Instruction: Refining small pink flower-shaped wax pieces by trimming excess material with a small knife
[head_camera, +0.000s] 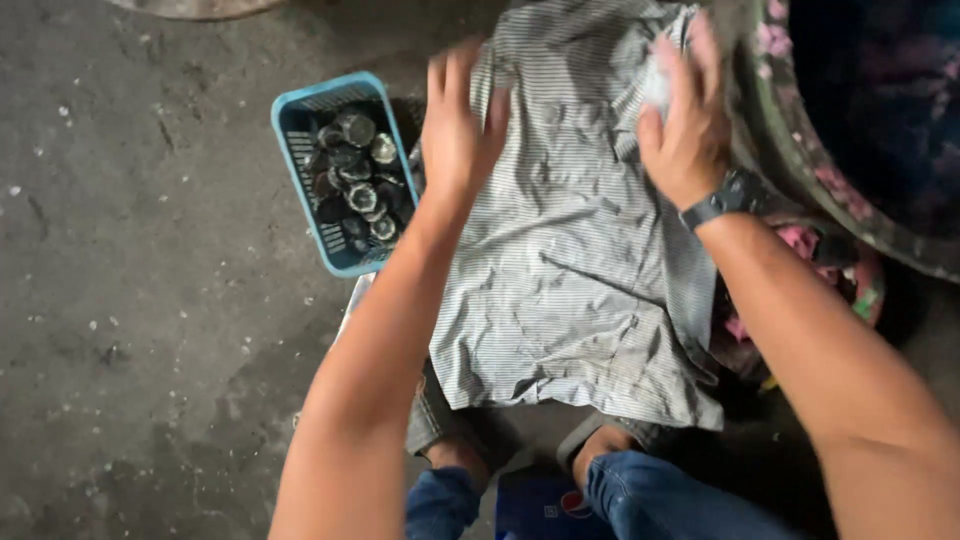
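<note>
Left hand (458, 125): palm down, fingers spread and released, pressed flat on the far left part of a grey-and-white striped cloth (570, 260), gripping nothing. Right hand (685, 115): fingers curled over the far right part of the same cloth, grasping a bunched fold of it; a dark wristwatch (722, 203) sits on that wrist. Striped cloth: damp-looking and wrinkled, spread over a support hidden beneath it, its near hem hanging just above the person's knees; it lies between both forearms, with its far edge under both hands. Blue plastic basket (300, 190): rectangular, slotted walls, standing on the concrete floor (130, 300) just left of the cloth's far left corner and close beside the left hand, not touched by it. Contents of basket: a heap of dark round lids or caps (358, 175), some shiny, exact kind unclear. Large tub (790, 150): curved rim at the right edge of the view, right beside the right hand, holding a floral pink-and-dark fabric (800, 240). Blue denim trousers (640, 495): the person's own, at the near edge, below the cloth's hem.
</note>
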